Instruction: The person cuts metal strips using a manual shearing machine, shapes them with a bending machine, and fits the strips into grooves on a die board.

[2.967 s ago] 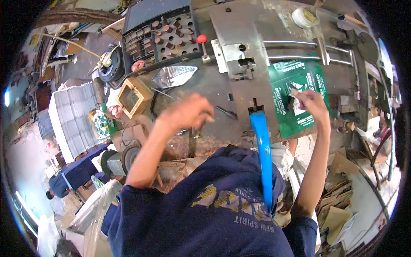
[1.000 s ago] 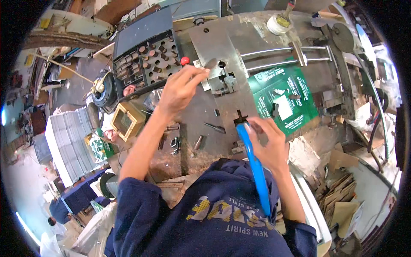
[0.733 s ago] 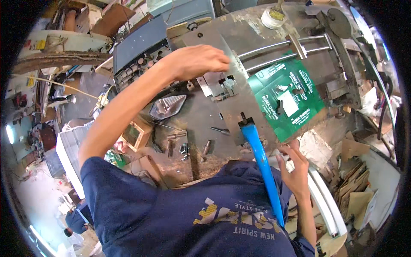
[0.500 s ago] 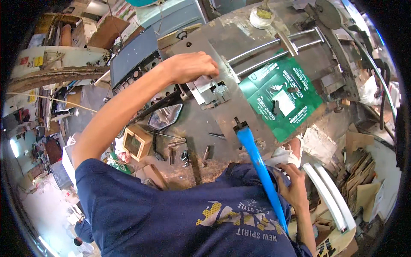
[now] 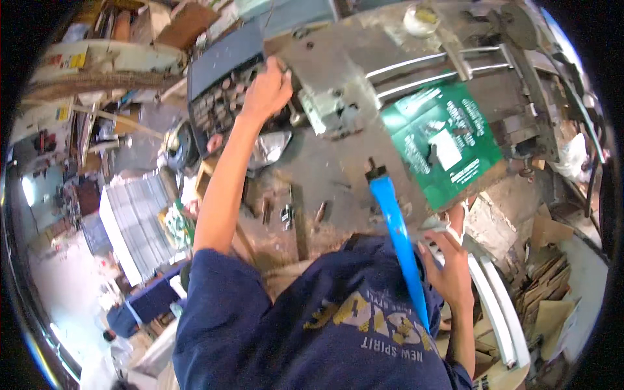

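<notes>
watching, i can't tell if the left grip (image 5: 266, 94), over the case (image 5: 224, 55), is closed; beside the parted right grip (image 5: 452, 268), the blue lever (image 5: 398, 240) looks stiff, best held midway.

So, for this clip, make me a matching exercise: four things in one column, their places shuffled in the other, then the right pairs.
Things:
1. left hand
2. right hand
3. green sheet
4. blue bar

Places:
A. spread on the metal bench
B. at the right end of the dark case
C. slanting across the front of the dark shirt
D. low on the picture's right side, near the white cloth

Right pairs: 1-B; 2-D; 3-A; 4-C
</notes>
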`<state>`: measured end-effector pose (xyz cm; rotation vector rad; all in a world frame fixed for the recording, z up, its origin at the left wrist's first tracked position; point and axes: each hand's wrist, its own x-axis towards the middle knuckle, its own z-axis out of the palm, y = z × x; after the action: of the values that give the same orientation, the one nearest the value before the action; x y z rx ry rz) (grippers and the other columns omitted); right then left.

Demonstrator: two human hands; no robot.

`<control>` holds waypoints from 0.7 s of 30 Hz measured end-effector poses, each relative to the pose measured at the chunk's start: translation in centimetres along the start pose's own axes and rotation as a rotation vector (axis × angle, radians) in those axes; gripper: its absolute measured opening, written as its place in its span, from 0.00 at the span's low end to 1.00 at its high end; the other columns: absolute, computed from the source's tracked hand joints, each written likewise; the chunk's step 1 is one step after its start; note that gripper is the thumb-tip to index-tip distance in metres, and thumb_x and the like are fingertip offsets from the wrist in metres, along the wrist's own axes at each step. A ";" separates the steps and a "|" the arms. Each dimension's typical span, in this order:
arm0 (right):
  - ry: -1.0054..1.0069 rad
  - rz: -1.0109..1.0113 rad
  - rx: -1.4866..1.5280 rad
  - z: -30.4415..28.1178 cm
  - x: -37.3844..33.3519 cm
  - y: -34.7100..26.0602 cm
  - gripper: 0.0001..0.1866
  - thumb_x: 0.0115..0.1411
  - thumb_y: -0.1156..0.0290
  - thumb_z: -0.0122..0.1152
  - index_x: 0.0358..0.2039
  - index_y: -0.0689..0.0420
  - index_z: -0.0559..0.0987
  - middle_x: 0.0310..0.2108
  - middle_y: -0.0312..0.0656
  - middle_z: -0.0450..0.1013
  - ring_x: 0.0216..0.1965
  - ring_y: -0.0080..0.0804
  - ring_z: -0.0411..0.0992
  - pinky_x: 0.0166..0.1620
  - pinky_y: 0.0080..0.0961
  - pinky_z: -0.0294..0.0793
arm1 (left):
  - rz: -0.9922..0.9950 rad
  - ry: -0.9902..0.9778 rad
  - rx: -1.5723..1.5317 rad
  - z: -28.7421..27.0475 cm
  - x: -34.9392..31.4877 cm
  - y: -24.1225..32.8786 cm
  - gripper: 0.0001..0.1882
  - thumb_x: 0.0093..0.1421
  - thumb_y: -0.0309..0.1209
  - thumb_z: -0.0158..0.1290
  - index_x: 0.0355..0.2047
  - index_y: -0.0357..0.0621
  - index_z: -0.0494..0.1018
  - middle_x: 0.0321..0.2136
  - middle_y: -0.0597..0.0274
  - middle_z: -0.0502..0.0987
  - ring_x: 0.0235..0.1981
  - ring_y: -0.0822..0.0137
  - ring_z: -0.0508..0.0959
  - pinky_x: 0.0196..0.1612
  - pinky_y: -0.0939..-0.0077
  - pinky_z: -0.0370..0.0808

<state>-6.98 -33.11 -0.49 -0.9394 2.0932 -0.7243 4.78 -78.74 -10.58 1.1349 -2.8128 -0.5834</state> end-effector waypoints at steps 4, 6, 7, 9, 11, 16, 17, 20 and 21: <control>-0.020 -0.093 -0.055 0.4 1.0 -0.7 0.13 0.59 0.73 0.63 0.45 0.59 0.79 0.40 0.52 0.76 0.42 0.54 0.76 0.45 0.41 0.75 | 0.064 -0.104 0.078 4.0 -0.2 -2.6 0.17 0.65 0.39 0.46 0.42 0.34 0.71 0.34 0.35 0.79 0.38 0.34 0.79 0.44 0.43 0.74; -0.040 -0.061 -0.079 0.1 1.2 -0.7 0.13 0.59 0.74 0.62 0.46 0.60 0.78 0.40 0.52 0.77 0.42 0.54 0.76 0.45 0.40 0.75 | 0.072 0.084 -0.127 3.9 -1.3 -1.2 0.16 0.65 0.39 0.51 0.33 0.35 0.76 0.32 0.38 0.80 0.36 0.42 0.82 0.39 0.50 0.77; -0.044 -0.059 -0.080 -0.2 1.2 -0.7 0.13 0.59 0.74 0.62 0.46 0.60 0.78 0.40 0.52 0.77 0.42 0.54 0.76 0.45 0.40 0.75 | 0.069 0.082 -0.128 2.4 -3.0 0.2 0.16 0.65 0.39 0.51 0.33 0.35 0.76 0.32 0.38 0.80 0.36 0.42 0.82 0.39 0.50 0.77; -0.022 -0.048 -0.048 -0.4 1.0 -0.5 0.13 0.59 0.75 0.62 0.46 0.60 0.78 0.40 0.52 0.77 0.42 0.54 0.76 0.45 0.40 0.75 | -0.085 0.289 -0.376 -0.2 -6.9 2.4 0.12 0.63 0.34 0.55 0.34 0.38 0.81 0.28 0.50 0.82 0.29 0.53 0.81 0.35 0.63 0.76; -0.010 0.008 -0.058 -0.6 0.4 0.3 0.13 0.60 0.75 0.62 0.45 0.61 0.78 0.40 0.52 0.77 0.42 0.54 0.76 0.45 0.39 0.75 | -0.048 0.370 -0.417 0.3 -11.5 4.9 0.06 0.61 0.30 0.59 0.34 0.42 0.84 0.29 0.56 0.83 0.30 0.63 0.81 0.37 0.69 0.77; -0.001 -0.035 -0.036 0.5 1.6 -0.4 0.11 0.59 0.76 0.62 0.44 0.61 0.78 0.39 0.52 0.77 0.41 0.53 0.77 0.45 0.39 0.75 | 0.205 0.341 -0.253 3.7 -16.7 6.3 0.07 0.56 0.25 0.63 0.37 0.44 0.84 0.33 0.58 0.84 0.36 0.64 0.81 0.41 0.75 0.76; -0.003 -0.030 -0.058 0.5 1.9 -1.2 0.12 0.59 0.76 0.62 0.44 0.61 0.78 0.38 0.52 0.77 0.41 0.52 0.77 0.44 0.38 0.75 | 0.197 0.339 -0.249 3.1 -16.9 6.0 0.07 0.56 0.25 0.63 0.37 0.44 0.84 0.33 0.58 0.84 0.36 0.64 0.81 0.41 0.75 0.76; 0.005 -0.012 -0.066 -0.3 1.6 -1.8 0.12 0.59 0.77 0.62 0.44 0.61 0.78 0.38 0.51 0.77 0.40 0.50 0.77 0.44 0.37 0.75 | -0.162 0.511 -0.396 2.8 -18.3 3.0 0.10 0.56 0.35 0.65 0.29 0.40 0.83 0.22 0.52 0.80 0.23 0.63 0.78 0.32 0.70 0.75; 0.013 -0.006 -0.040 -0.6 1.6 -1.7 0.12 0.59 0.77 0.62 0.45 0.61 0.78 0.38 0.51 0.77 0.39 0.49 0.77 0.44 0.37 0.75 | -0.159 0.518 -0.391 3.2 -19.5 0.4 0.10 0.56 0.35 0.65 0.29 0.40 0.83 0.22 0.52 0.80 0.23 0.63 0.78 0.32 0.70 0.75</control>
<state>-7.57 -35.22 0.51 -0.9652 2.1241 -0.6949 18.14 -64.24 -11.60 1.2164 -2.0796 -0.6910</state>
